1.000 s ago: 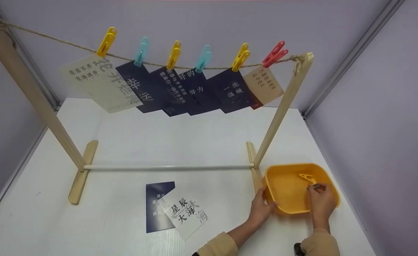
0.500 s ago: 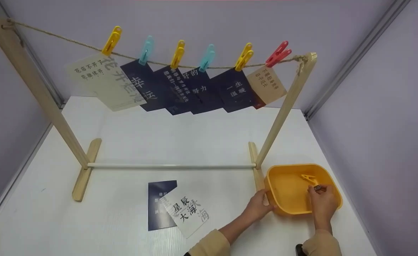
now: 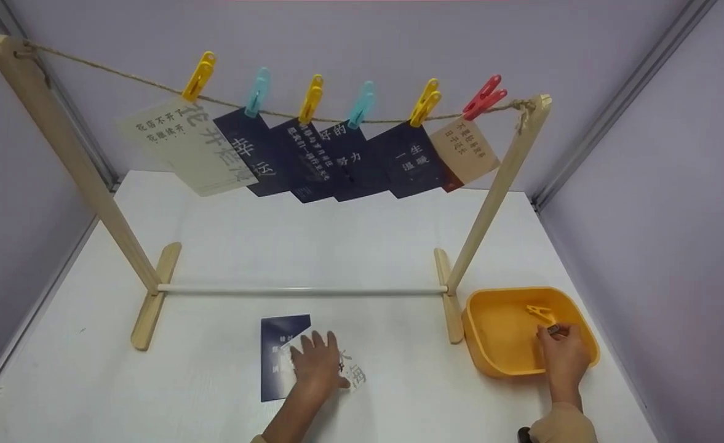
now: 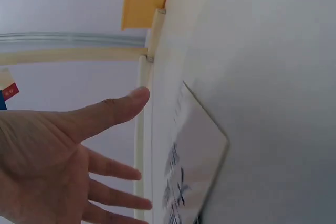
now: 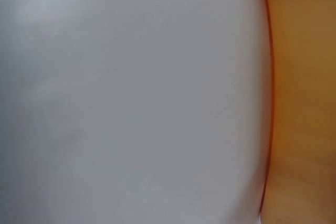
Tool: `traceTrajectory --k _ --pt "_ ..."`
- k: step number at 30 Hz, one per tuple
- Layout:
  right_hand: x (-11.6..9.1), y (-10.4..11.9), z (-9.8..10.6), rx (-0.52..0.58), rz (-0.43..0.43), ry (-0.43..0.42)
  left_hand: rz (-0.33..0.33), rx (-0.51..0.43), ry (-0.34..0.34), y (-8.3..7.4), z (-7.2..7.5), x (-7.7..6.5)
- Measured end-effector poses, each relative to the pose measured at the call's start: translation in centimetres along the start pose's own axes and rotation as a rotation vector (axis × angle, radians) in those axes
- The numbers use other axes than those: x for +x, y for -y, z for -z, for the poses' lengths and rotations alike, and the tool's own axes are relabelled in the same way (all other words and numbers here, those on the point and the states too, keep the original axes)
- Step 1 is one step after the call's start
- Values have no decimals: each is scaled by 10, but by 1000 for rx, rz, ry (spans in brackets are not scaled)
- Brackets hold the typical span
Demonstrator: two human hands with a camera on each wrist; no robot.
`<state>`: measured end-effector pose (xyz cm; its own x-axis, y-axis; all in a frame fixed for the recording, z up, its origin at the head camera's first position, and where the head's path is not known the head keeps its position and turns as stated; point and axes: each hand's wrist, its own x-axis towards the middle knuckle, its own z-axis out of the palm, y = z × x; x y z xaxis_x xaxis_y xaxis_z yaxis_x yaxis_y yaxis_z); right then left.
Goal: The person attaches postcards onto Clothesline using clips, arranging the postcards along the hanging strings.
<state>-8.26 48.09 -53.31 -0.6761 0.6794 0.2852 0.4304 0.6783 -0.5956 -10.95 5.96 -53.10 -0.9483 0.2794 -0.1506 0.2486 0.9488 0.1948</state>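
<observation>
My left hand (image 3: pixel 317 364) is spread over the white card (image 3: pixel 357 376), covering much of its black lettering. In the left wrist view, the thumb and fingers are straight and stand apart from the white card (image 4: pixel 197 150). Beneath that card, partly overlapped, lies a dark blue card (image 3: pixel 270 384). At the right, my right hand (image 3: pixel 564 363) reaches into the orange-yellow basin (image 3: pixel 491 366), fingertips pinching the end of a yellow clothespin (image 3: pixel 540 314). A small dark grey piece shows at those fingertips. The right wrist view shows only the table and the basin's wall (image 5: pixel 304 98).
A wooden stand with uprights (image 3: pixel 491 191) and a white crossbar (image 3: pixel 300 290) rises behind the cards. From its twine (image 3: pixel 122 75) hang several cards (image 3: pixel 406 161) on yellow, blue and red clothespins (image 3: pixel 485 98). Purple-grey walls (image 3: pixel 657 215) enclose the table.
My left hand has let go of the basin's left side and moved left over the white card. The right hand stays in the basin at the clothespin. The head view has shifted slightly.
</observation>
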Motion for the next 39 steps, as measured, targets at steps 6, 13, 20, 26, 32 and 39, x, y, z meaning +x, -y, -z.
traceTrajectory --k 6,13,20,26,32,39 --pt "-2 -4 5 -9 -8 3 78 190 -2 11 -9 1" --pt "-4 -3 3 -6 12 8 39 196 4 20 -13 5" --pt "-1 1 1 9 -5 30 1 61 -172 32 -13 14" --pt "0 3 1 2 -10 37 -120 -256 -168 46 4 22" --pt "0 3 1 0 -9 50 -181 -661 32 62 22 25" --pt "-1 1 0 -7 5 28 -113 -899 44 68 16 25"
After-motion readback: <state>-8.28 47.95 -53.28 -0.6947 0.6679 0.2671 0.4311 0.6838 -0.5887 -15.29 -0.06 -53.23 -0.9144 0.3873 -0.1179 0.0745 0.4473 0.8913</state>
